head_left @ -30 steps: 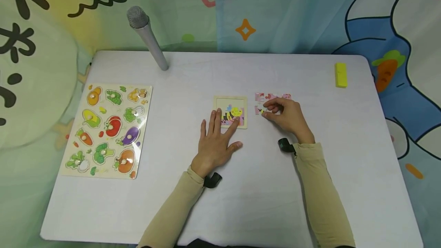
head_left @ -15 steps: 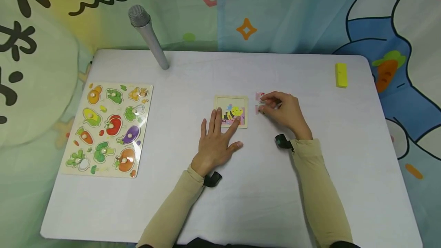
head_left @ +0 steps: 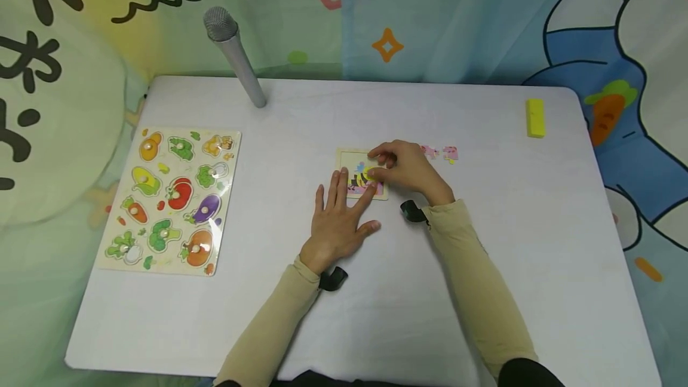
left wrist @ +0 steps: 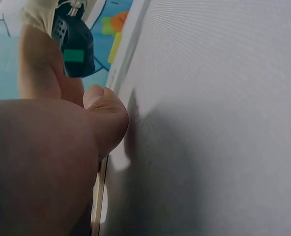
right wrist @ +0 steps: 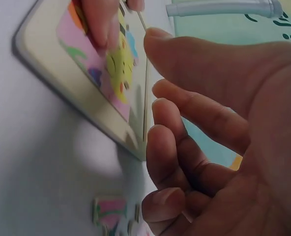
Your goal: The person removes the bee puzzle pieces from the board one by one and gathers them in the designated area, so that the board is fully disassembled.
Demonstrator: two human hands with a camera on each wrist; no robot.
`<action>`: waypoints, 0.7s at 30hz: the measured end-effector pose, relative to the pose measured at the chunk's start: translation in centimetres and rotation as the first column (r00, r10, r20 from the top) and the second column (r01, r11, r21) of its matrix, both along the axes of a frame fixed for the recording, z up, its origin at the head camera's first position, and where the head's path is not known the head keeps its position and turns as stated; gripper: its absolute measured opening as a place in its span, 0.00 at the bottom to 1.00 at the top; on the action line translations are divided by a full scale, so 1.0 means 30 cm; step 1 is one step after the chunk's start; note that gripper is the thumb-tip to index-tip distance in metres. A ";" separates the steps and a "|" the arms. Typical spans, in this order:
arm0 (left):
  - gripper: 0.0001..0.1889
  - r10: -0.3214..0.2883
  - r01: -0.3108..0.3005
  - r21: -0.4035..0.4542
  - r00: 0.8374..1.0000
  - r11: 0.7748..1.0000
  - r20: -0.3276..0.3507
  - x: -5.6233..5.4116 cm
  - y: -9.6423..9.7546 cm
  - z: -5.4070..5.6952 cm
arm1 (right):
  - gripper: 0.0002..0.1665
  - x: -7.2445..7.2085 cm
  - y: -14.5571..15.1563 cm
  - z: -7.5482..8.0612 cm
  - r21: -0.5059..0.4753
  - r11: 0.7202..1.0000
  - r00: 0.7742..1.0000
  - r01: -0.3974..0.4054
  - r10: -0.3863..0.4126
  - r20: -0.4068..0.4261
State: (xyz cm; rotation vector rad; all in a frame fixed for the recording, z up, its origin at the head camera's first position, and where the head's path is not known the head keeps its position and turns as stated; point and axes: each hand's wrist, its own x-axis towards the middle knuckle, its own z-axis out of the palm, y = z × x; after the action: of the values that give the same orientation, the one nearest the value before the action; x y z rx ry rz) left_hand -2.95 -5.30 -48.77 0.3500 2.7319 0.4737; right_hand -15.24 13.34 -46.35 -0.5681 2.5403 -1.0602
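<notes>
A small wooden puzzle tray (head_left: 344, 155) lies mid-table, holding a picture of a yellow bee. The left hand (head_left: 335, 226) rests flat, its fingertips on the tray's near part and its fingers straight. Over the tray's right side reaches the right hand (head_left: 409, 167). Its thumb and index finger (right wrist: 170, 96) are bent towards each other, with a gap between them, at the tray's upper right. Whether a thin piece sits there I cannot tell. Loose puzzle pieces (head_left: 450, 153) lie right of the tray, and a pink-and-green puzzle piece (right wrist: 111, 210) shows below the right hand.
At the left lies a vegetable peg puzzle board (head_left: 180, 220). A grey microphone (head_left: 236, 55) stands at the back edge of the white table (head_left: 301, 118). A yellow block (head_left: 535, 118) sits at the far right. A printed curtain (head_left: 446, 17) hangs behind.
The right hand has moved left from the loose pieces to above the tray, uncovering pieces on the right. The left hand has stayed in place on the tray.
</notes>
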 end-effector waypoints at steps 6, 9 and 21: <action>0.40 0.000 0.000 0.007 1.000 1.000 0.000 -0.002 -0.001 0.000 | 0.20 -0.009 -0.026 -0.012 0.004 0.999 0.999 -0.039 0.039 0.018; 0.40 -0.002 0.002 0.003 1.000 1.000 0.002 -0.001 -0.001 0.000 | 0.19 -0.009 -0.032 -0.012 0.018 0.999 0.999 -0.045 0.045 0.020; 0.40 -0.004 0.005 -0.015 1.000 1.000 0.005 -0.001 0.000 -0.001 | 0.20 -0.006 -0.053 -0.008 0.064 0.997 0.998 -0.041 0.038 0.040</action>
State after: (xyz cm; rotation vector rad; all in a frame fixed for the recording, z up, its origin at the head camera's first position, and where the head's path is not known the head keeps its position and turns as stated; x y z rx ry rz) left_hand -2.99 -5.31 -48.81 0.3505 2.7276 0.4520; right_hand -15.43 11.76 -46.59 -0.5725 2.5096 -0.9620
